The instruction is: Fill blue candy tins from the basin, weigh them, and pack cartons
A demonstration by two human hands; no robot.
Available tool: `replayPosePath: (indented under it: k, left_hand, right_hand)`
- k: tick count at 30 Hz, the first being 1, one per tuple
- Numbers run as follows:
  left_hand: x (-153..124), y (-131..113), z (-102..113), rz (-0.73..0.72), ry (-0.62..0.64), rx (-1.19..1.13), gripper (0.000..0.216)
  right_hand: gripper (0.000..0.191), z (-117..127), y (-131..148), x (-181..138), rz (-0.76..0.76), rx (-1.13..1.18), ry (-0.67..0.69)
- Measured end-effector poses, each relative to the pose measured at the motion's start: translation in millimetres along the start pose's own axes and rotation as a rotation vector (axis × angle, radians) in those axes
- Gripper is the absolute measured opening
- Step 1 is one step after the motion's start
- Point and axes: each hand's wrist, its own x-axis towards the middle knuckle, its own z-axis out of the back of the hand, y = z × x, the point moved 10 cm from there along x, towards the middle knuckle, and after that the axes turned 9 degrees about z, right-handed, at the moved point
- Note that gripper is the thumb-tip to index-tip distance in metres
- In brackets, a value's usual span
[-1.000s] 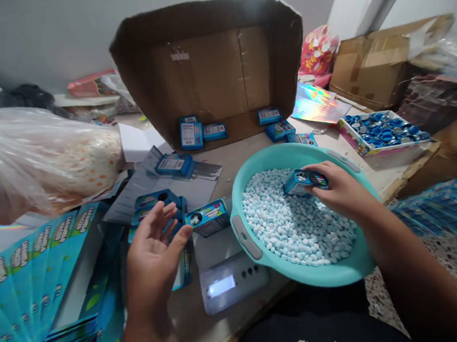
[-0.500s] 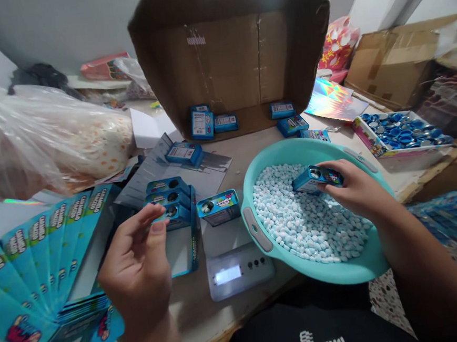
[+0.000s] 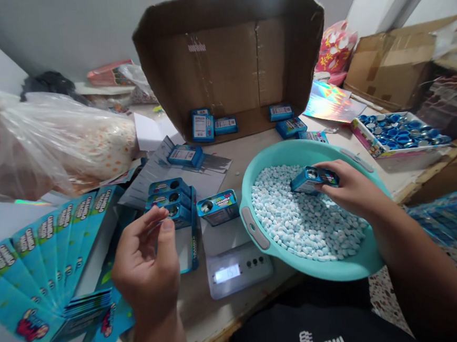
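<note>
In my right hand (image 3: 342,183) is a small blue candy box (image 3: 305,179) with a round opening in its top, resting low among white and pale blue candies (image 3: 312,227). These fill much of a turquoise basin (image 3: 249,182). My left hand (image 3: 148,256) hovers with loosely curled fingers, thumb and fingertips slightly apart; nothing shows between them. Just beyond it, several small candy boxes (image 3: 169,196) stand in a row in a blue display tray (image 3: 194,242). Another candy box (image 3: 217,206) stands upright on a digital scale (image 3: 240,270) with a lit display.
A large cardboard box (image 3: 231,60) lies open toward me at the back, small blue boxes inside. At left are fanned flat cartons (image 3: 48,248) and a plastic bag (image 3: 63,136). A box of blue caps (image 3: 403,131) sits at right, near another cardboard box (image 3: 386,63).
The view has shifted slightly. The scale's display now shows digits where it looked blank. My left hand has moved slightly right; my right hand keeps the candy box in the candies.
</note>
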Motion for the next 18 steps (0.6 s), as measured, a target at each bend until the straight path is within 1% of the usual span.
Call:
replayPosePath:
  k: [1,3,4,5,6,7,10,12,13,15,16,17,18]
  left_hand:
    - [1.6,2.6,-5.5,0.003,0.049,0.036,0.045]
    - [3.9,13.0,-28.0,0.018,0.235,0.186,0.064]
    - [3.6,19.4,-40.5,0.019,0.333,0.276,0.069]
    - [2.7,25.1,-51.1,0.012,0.410,0.353,0.068]
    - [2.3,29.2,-59.0,-0.001,0.454,0.409,0.064]
    - [2.4,31.0,-64.1,-0.018,0.469,0.439,0.059]
    - [0.1,26.2,-73.2,-0.057,0.478,0.424,0.052]
    - [-5.9,9.8,-76.4,-0.130,0.482,0.392,0.046]
    - [-9.6,-4.2,-75.5,-0.200,0.456,0.374,0.041]
    - [-18.9,-40.2,-69.6,-0.399,0.342,0.352,0.036]
    - [-26.4,-58.0,-70.3,-0.520,0.308,0.365,0.037]
    - [-35.4,-73.0,-75.0,-0.642,0.304,0.394,0.039]
    - [-44.6,-84.1,-82.9,-0.757,0.333,0.429,0.042]
  right_hand:
    - [0.039,-0.1,0.1,0.0,0.002,0.000,0.001]
    - [0.038,-0.5,0.1,0.0,0.002,-0.004,0.004]
    - [0.038,-0.8,0.1,0.0,0.002,-0.008,0.006]
    - [0.037,-1.3,0.2,0.0,0.003,-0.014,0.011]
    - [0.036,-1.9,0.4,-0.1,0.007,-0.023,0.015]
    - [0.036,-2.6,0.8,-0.1,0.013,-0.033,0.023]
    - [0.034,-4.2,2.1,-0.5,0.034,-0.062,0.040]
    - [0.033,-4.6,2.5,-1.1,0.041,-0.065,0.044]
    - [0.032,-4.8,2.3,-1.4,0.040,-0.061,0.044]
    - [0.032,-5.2,1.9,-2.1,0.034,-0.060,0.045]
    - [0.032,-5.3,2.0,-2.3,0.033,-0.062,0.045]
    - [0.032,-5.5,2.4,-2.5,0.035,-0.066,0.046]
    - [0.032,-5.5,3.2,-2.7,0.039,-0.069,0.045]
